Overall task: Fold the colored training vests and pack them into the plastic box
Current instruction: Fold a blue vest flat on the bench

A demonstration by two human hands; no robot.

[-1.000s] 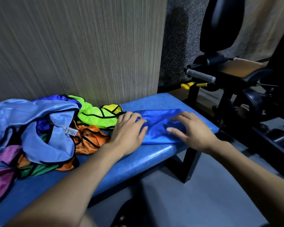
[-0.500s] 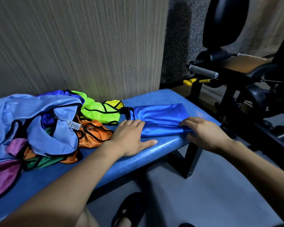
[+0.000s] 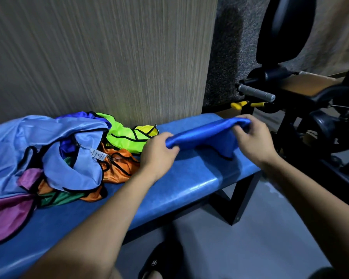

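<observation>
A folded royal-blue vest (image 3: 206, 133) hangs just above the right end of the blue padded bench (image 3: 189, 184). My left hand (image 3: 157, 156) grips its left end and my right hand (image 3: 252, 137) grips its right end, so the cloth is stretched between them. On the bench's left half lies a loose pile of vests: light blue (image 3: 38, 141), neon green (image 3: 121, 135), yellow (image 3: 145, 130), orange (image 3: 117, 168), dark green (image 3: 56, 198) and purple (image 3: 6, 216). No plastic box is in view.
A ribbed beige wall (image 3: 101, 57) stands right behind the bench. A black gym machine (image 3: 290, 97) with a grey handle and yellow levers stands at the right, close to the bench's end. Grey floor (image 3: 250, 238) and my black slipper (image 3: 159, 262) lie below.
The blue vest lay flat on the bench under both hands. Both hands have since gripped its ends and lifted it off the pad.
</observation>
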